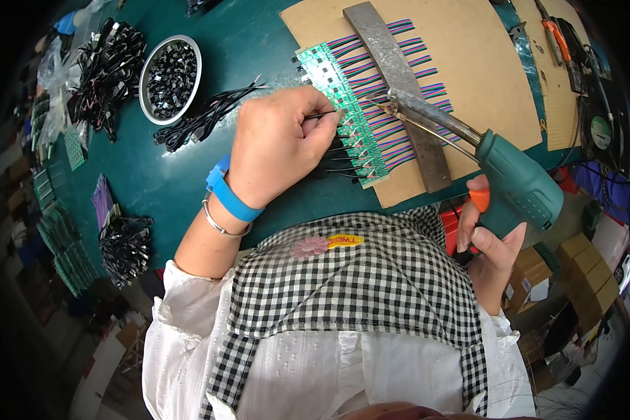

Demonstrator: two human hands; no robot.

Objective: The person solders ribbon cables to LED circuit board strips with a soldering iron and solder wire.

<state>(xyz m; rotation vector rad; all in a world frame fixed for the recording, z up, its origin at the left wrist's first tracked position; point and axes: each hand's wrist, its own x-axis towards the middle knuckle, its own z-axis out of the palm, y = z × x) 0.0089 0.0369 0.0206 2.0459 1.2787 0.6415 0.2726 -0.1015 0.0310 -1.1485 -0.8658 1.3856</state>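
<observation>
My left hand (280, 133) is closed in a pinch on a thin black cable (320, 115), at the edge of a green circuit board panel (329, 75). Several black cables run from the panel's near part, partly under my hand. My right hand (495, 246) grips a green soldering gun (521, 187) with an orange trigger. Its metal tip reaches left over the coloured wires (421, 60), a little right of the panel and my left fingertips. Across those wires lies a flat metal bar (427, 150). Panel, wires and bar rest on a brown board (483, 70).
Left of my hand are loose black cables (206, 120) and a round metal bowl (198, 78) of small black parts. A large black cable bundle (108, 80) lies farther left, with another bundle (124, 245) at the table's near left edge. An orange-handled tool (555, 38) sits far right.
</observation>
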